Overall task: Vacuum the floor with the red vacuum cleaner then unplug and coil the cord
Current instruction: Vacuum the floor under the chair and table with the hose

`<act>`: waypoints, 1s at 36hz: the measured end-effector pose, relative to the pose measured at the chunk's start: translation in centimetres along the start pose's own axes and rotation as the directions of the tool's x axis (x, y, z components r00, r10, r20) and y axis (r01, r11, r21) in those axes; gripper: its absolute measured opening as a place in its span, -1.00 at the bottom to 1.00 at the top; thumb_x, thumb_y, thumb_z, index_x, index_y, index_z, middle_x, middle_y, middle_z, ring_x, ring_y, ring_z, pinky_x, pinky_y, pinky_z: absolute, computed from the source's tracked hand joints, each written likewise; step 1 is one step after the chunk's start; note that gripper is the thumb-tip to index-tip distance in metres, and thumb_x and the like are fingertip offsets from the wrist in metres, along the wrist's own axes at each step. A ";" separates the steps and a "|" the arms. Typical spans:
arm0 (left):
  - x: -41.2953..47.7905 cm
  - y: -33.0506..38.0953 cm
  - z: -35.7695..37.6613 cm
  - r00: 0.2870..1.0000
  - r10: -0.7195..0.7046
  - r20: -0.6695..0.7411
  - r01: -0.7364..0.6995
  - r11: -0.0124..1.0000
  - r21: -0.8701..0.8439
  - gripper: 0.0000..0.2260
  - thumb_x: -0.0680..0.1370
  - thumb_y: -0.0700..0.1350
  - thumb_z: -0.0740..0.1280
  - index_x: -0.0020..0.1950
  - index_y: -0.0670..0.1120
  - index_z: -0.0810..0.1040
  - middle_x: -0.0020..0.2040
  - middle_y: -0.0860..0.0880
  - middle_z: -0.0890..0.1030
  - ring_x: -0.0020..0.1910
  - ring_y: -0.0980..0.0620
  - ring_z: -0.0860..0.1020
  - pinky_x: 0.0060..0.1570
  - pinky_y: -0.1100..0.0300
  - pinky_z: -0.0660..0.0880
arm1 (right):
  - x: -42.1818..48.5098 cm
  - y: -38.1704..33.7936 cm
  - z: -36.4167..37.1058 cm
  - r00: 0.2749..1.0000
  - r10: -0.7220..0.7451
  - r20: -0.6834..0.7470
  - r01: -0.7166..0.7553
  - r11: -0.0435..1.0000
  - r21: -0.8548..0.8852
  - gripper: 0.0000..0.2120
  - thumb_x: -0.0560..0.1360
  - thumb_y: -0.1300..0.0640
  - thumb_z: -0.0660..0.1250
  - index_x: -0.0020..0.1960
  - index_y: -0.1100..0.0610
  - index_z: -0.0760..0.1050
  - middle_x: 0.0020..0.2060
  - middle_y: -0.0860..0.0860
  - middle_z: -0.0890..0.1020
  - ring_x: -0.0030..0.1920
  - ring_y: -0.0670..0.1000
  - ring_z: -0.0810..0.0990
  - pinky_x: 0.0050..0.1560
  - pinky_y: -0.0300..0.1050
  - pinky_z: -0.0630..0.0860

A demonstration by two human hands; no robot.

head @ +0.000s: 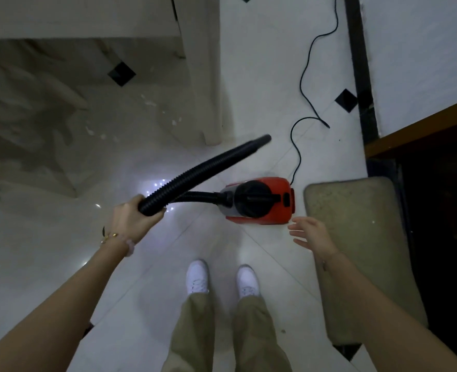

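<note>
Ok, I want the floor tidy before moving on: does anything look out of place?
Yes. White scraps lie scattered on the floor left of the beige leg, not yet vacuumed. The cord snakes loosely behind the vacuum, with a sharp kink near the wall.

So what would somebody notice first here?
Probably the red vacuum cleaner, sitting on the pale floor in the middle. Its black hose loops up into the left hand, which grips it. A thin black cord wiggles away toward the top right, and the right hand hovers open beside the vacuum.
</note>
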State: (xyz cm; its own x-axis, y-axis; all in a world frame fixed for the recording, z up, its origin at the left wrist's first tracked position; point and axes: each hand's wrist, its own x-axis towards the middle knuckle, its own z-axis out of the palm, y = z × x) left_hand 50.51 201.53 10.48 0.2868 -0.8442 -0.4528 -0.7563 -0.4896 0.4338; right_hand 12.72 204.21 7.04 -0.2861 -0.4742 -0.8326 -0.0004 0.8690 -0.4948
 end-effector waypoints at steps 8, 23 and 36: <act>5.6 0.6 6.1 0.999 -0.047 0.006 0.046 0.993 0.113 -0.63 0.31 0.25 0.34 -0.22 -0.06 0.51 -0.33 -0.12 0.59 -0.30 -0.17 0.56 -0.29 0.06 0.53 | 8.3 1.9 1.1 0.999 -0.036 0.025 0.038 0.996 -0.082 -0.76 0.59 0.21 0.17 0.21 0.20 0.49 0.06 0.11 0.58 0.05 0.05 0.54 0.08 -0.05 0.48; 13.0 -2.3 15.7 0.970 -0.236 -0.061 0.240 0.969 0.064 -0.56 0.25 0.30 0.28 -0.17 -0.04 0.56 -0.25 -0.15 0.62 -0.21 -0.19 0.59 -0.11 0.00 0.56 | 23.7 8.1 2.1 0.959 -0.086 0.271 0.199 0.884 -0.422 0.30 0.07 -0.03 0.55 0.55 0.06 -0.22 0.53 0.03 -0.03 0.51 0.08 0.08 0.47 0.16 0.21; 12.8 -4.4 16.7 0.959 -0.284 0.001 0.284 0.958 -0.029 -0.63 0.23 0.31 0.32 -0.28 0.01 0.51 -0.27 -0.16 0.63 -0.20 -0.18 0.62 -0.04 -0.09 0.58 | 26.0 9.4 2.7 0.959 -0.088 0.270 0.206 0.871 -0.446 0.15 0.33 0.13 0.48 0.53 -0.01 -0.36 0.55 0.01 -0.15 0.53 0.11 0.03 0.44 0.19 0.25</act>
State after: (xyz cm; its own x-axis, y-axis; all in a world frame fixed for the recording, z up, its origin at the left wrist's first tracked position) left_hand 47.64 196.50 -10.24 0.4891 -0.6699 -0.5586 -0.6262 -0.7155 0.3098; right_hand 7.82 199.66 -19.92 -0.0156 -0.5694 -0.8219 -0.4865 0.7225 -0.4913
